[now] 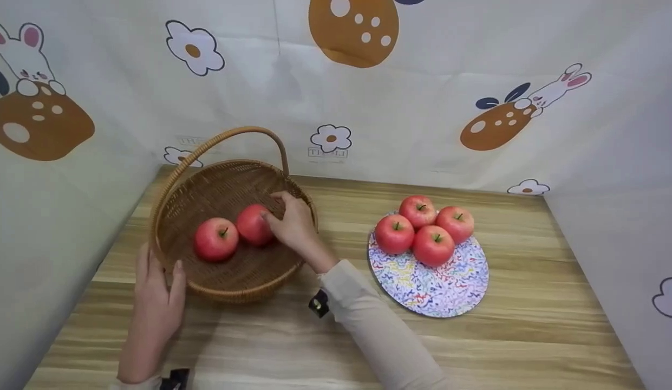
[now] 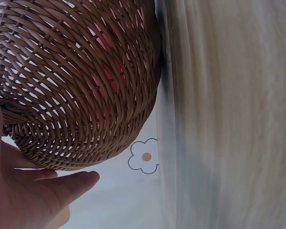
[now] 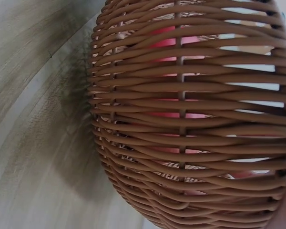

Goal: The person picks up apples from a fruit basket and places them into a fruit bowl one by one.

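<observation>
A brown wicker basket with an arched handle stands on the left part of the table. Two red apples lie inside it: the left apple and the right apple, side by side. My left hand grips the basket's near left rim, fingers outside and thumb over the edge. Within the basket, my right hand is at the right apple, its thumb over the apple's side and its other fingers spread off it. Through the weave, red shows in both wrist views; the right hand's fingers are mostly hidden there.
A round plate with a multicoloured squiggle pattern lies to the right, bearing several red apples at its far side. Behind the wooden table hangs a pale patterned cloth, with similar cloth on both sides.
</observation>
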`<state>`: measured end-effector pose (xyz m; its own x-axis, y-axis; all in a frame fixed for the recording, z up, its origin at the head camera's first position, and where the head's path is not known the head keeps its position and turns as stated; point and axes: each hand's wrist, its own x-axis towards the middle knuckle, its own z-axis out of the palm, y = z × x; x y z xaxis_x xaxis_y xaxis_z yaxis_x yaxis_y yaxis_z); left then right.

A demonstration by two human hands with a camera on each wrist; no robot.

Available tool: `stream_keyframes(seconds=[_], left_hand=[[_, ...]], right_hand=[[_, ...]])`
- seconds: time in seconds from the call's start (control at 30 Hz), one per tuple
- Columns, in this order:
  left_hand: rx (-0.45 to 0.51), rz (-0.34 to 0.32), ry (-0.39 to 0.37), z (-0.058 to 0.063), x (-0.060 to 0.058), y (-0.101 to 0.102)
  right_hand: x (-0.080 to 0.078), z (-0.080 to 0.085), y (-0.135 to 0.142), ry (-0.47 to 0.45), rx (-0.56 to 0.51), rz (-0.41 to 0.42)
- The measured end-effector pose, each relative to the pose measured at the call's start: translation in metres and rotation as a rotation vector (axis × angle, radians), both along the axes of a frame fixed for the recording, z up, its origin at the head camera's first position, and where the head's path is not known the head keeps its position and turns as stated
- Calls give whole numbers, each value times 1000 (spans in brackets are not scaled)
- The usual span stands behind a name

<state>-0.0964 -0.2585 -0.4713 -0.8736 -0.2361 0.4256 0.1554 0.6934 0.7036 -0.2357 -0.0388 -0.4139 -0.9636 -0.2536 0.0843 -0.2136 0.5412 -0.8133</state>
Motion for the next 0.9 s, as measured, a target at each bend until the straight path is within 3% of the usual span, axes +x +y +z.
stream_keyframes(seconds=[0.23,0.53,0.9], left_hand=[[-6,7,77,-4,-2,-1],[-32,21,1,3,-1,2],[-35,32,-15,3,0,1]], right_hand=[[-5,-3,-1,7,5,-2],[-14,-9,-3,-37,54,-16],[-18,-12,-7,-56,107,-4]])
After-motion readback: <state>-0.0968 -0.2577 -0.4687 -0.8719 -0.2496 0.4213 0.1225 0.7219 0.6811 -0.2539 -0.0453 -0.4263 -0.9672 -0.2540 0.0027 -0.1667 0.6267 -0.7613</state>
